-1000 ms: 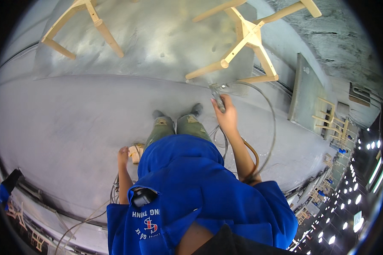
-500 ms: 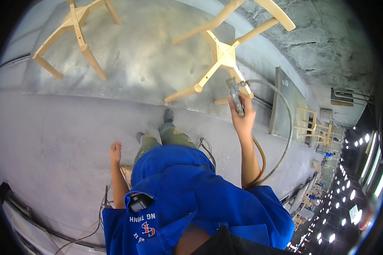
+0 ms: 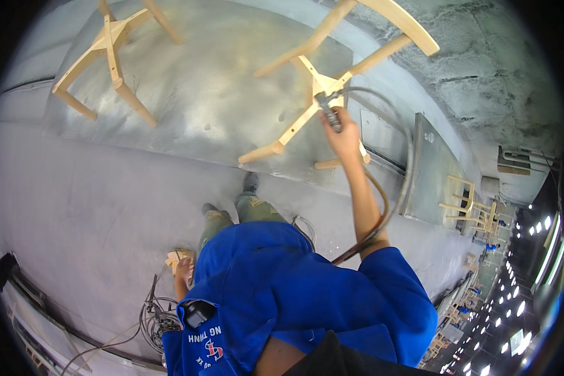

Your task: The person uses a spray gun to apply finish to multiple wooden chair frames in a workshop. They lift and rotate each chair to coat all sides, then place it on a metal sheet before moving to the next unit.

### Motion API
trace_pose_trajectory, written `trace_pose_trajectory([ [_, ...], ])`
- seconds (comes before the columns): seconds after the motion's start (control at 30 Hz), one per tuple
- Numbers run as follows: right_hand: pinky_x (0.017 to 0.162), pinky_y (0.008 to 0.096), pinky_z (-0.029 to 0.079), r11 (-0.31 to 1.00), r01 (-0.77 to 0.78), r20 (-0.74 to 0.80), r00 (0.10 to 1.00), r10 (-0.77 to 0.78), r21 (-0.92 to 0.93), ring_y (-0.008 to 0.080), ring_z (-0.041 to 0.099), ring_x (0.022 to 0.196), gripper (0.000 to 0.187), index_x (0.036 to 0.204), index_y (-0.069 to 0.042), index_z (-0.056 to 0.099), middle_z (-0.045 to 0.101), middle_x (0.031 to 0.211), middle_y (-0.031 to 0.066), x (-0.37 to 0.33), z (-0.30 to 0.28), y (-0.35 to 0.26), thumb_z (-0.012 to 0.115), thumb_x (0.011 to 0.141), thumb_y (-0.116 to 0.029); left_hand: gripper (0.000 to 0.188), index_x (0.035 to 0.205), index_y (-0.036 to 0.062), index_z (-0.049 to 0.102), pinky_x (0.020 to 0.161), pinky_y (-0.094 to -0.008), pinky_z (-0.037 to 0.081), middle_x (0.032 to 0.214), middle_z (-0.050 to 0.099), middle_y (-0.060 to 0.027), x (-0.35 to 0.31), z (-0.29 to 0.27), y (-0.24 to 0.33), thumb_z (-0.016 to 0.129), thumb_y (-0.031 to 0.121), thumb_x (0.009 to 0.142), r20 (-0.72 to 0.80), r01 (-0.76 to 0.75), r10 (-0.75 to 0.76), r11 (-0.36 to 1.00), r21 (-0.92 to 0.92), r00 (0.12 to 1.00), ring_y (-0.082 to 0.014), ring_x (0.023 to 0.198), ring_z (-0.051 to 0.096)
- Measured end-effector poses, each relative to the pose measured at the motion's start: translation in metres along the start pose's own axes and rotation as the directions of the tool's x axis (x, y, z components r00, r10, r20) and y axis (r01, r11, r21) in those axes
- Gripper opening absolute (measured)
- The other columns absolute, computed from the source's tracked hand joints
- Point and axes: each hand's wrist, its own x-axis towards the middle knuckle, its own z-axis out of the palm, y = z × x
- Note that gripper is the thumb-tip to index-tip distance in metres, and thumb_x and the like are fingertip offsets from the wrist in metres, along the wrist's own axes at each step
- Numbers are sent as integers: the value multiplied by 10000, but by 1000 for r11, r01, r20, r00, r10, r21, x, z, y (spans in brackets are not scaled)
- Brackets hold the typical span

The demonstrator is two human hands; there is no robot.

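Observation:
My right hand (image 3: 343,135) is wrapped round a metal spray gun (image 3: 329,113) with hoses running back along my forearm. The gun is over the crossed rails of a pale wooden chair frame (image 3: 328,84) on the metal-topped surface. Whether the gun touches the wood is unclear. My left hand (image 3: 183,269) hangs low by my left side with loose fingers, seemingly holding nothing. Just beyond it shows a small wooden piece (image 3: 177,255), partly covered by the hand; I cannot tell whether they touch.
A second chair frame (image 3: 111,47) stands at the far left of the metal sheet (image 3: 188,81). Coiled hoses (image 3: 158,323) lie at lower left. A grey panel (image 3: 425,175) and more chairs (image 3: 470,207) are on the right. My shoes (image 3: 250,182) are near the sheet's edge.
My right hand has moved the spray gun forward and left, from near the chair's leg to over its crossed rails. My left hand has dropped back toward my side.

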Motion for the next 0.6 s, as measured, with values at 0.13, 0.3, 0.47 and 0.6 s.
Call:
trace_pose_trajectory([
  [0.13,714,359,550,993,115,-160,981,-114,-5,310,702,756,393,1120,-38,659,718,897,181,8,-103,-15,814,844,-270,430,1275,37,634,733,-350,531,952,679,-88,35,23,40,583,356,992,255,-297,210,879,373,944,-196,805,635],
  [0.3,695,350,543,961,254,-333,902,-275,-107,276,698,736,358,1113,-38,660,714,879,160,-2,-149,-34,817,833,-198,486,1305,6,606,847,-344,508,995,683,-99,35,62,147,591,367,980,70,-311,304,940,139,950,-201,918,630],
  [0.47,707,345,535,998,66,-28,997,-65,7,257,699,755,360,1093,-26,664,713,876,152,-24,-135,-16,810,848,-245,471,1304,7,608,852,-330,508,1005,679,-92,21,81,200,589,356,989,17,-490,492,861,134,870,-189,925,624],
  [0.6,722,356,530,1000,17,-95,995,-19,-16,270,705,783,351,1068,-19,669,718,903,167,-24,-160,14,792,870,-281,458,1278,4,616,794,-309,508,972,678,-82,20,86,174,577,363,997,32,-394,394,905,157,918,-167,874,617],
])
